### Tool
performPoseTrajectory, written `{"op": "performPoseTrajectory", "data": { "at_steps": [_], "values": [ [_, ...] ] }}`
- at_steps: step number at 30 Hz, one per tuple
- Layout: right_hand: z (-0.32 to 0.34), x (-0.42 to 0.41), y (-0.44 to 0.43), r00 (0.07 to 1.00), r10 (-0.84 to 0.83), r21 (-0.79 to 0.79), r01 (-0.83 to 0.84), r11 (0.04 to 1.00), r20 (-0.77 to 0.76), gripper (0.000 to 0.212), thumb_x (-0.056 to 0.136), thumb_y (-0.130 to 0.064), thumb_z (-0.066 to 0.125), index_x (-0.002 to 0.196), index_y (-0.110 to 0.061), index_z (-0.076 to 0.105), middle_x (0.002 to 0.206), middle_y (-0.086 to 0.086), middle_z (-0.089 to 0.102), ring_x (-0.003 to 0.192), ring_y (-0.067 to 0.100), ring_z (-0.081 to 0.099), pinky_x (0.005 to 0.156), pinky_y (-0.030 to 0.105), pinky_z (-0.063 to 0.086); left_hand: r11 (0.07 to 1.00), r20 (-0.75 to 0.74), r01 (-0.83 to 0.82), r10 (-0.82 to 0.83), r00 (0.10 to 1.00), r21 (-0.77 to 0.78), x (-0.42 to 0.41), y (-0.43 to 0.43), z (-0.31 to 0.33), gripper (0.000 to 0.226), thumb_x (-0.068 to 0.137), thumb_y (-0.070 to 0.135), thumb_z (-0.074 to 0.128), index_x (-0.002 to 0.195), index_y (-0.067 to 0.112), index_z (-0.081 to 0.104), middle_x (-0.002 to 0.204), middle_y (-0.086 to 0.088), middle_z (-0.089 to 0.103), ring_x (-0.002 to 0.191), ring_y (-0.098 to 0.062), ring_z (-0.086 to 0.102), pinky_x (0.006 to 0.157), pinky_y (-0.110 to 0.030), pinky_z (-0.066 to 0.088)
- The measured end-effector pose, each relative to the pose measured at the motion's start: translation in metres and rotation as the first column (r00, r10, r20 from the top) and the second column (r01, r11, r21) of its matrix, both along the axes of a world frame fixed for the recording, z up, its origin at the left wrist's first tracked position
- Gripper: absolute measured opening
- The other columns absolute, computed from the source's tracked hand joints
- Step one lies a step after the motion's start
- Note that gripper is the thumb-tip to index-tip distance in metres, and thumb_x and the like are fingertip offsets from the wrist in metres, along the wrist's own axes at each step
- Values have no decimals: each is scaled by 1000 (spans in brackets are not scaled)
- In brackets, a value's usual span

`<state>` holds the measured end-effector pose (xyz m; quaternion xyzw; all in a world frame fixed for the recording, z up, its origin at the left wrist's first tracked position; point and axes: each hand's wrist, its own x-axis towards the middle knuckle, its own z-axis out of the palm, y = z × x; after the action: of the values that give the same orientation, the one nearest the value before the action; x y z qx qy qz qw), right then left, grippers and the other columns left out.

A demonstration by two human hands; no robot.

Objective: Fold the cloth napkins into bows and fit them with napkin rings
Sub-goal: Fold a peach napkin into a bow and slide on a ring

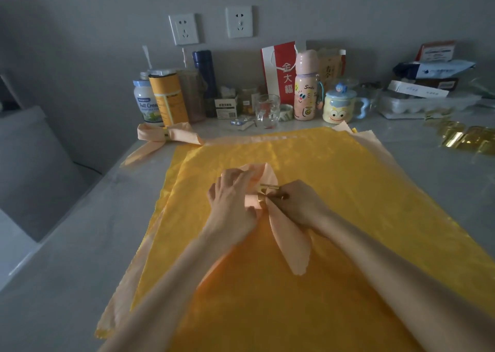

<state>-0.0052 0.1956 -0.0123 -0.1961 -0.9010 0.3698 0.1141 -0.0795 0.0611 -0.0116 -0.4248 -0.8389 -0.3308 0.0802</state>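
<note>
From the head camera, a yellow cloth (334, 180) lies spread over the grey table (67, 231), with peach cloth showing under its left and far edges. In the middle of it both hands work on a peach napkin (288, 234). The left hand (231, 200) has its fingers curled round the gathered part of the napkin, just left of a gold napkin ring (263, 195) that sits around the napkin's waist. The right hand (297, 204) pinches that ring from the right side. One tail of the napkin fans out toward the person, and another fold rises behind the hands.

At the far left corner of the table lies a finished bow (166, 135) with its own ring. Loose gold rings (466, 137) lie at the far right. A cartoon mug (338, 106) and a clear glass (267, 110) stand among the clutter by the wall.
</note>
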Motion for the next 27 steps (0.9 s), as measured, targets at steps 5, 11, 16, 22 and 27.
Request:
{"op": "performPoseTrajectory", "data": {
  "at_steps": [5, 11, 16, 22, 27],
  "values": [
    [-3, 3, -5, 1000, -8, 29, 8, 1000, -3, 32, 93, -27, 55, 62, -19, 55, 58, -10, 51, 57, 8, 50, 46, 15, 32, 987, 51, -105, 112, 992, -118, -45, 23, 34, 44, 90, 22, 54, 134, 22, 47, 141, 3, 44, 133, -17, 34, 110, -34, 18],
    [-6, 8, -6, 995, -47, 37, 50, 998, -87, 31, 93, -28, 56, 62, -26, 50, 59, -14, 48, 57, 6, 45, 46, 17, 30, 865, 103, -93, 164, 981, -494, -64, 66, 17, 66, 83, 59, 56, 139, 29, 40, 144, 5, 43, 137, -23, 29, 113, -53, 1],
    [-4, 4, 10, 973, -161, -82, 149, 985, -164, 19, 92, -18, 57, 73, -16, 61, 58, -10, 51, 44, 5, 48, 42, 12, 36, 859, 40, -77, 112, 993, -506, -61, 78, 21, 25, 92, 36, 48, 113, 24, 57, 114, 3, 59, 118, -22, 47, 102, -46, 26],
    [-1, 5, 23, 968, -187, -238, 145, 960, -165, 18, 93, -14, 53, 80, -15, 64, 56, 2, 59, 43, 18, 54, 46, 31, 48, 965, 109, 124, -101, 989, -229, -47, 55, 18, 28, 88, 18, 56, 61, 24, 48, 77, 7, 55, 87, -20, 57, 84, -37, 46],
    [-1, 11, 23, 988, 51, -164, -75, 984, -146, 28, 93, -21, 55, 76, 0, 63, 68, 9, 62, 49, 14, 52, 48, 24, 41, 949, -26, 189, -201, 979, -253, -24, 28, 23, 17, 85, 6, 55, 87, 19, 66, 86, 9, 61, 88, -16, 57, 83, -30, 43]
  ]
}}
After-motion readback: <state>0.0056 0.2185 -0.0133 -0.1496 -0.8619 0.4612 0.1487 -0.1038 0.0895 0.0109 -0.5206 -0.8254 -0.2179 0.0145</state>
